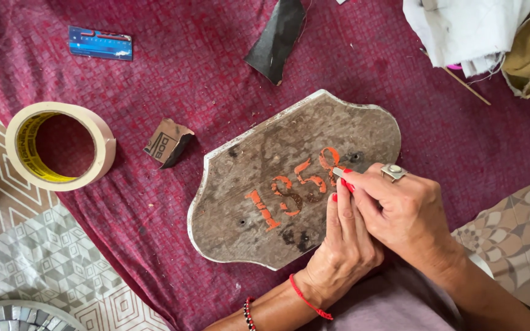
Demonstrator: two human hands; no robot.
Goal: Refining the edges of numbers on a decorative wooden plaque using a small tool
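Fingers: right hand (409, 214) pinched narrow around a small tool (339, 173), pale tip showing; left hand (341, 245) fingers laid together, flat on the plaque's lower right edge, holding nothing.
Step advice: judging by the pose, scraping or touching up the last orange digit; short light strokes should keep the tip inside the painted edge, with the left hand pressing so the board does not skid on the cloth.
Cloth: dark red patterned cloth (173, 79), dusty, covers most of the work surface; patterned floor covering at left and right edges.
Plaque: wooden plaque (265, 165), mid-frame, lying flat on the cloth, tilted with its right end higher; shield-like scalloped outline, pale worn rim, grey-brown weathered face, small screw holes.
Digits: orange painted numerals (289, 193) run diagonally, patchy, partly worn to bare wood.
Tape: roll of masking tape (59, 146), left of the plaque, well apart.
Sandpaper: dark sheet (277, 40) above the plaque; folded brown piece (168, 142) just beside its left end.
Ring: silver ring (394, 172) on the right hand.
Bracelets: red cord, beaded band on the left wrist.
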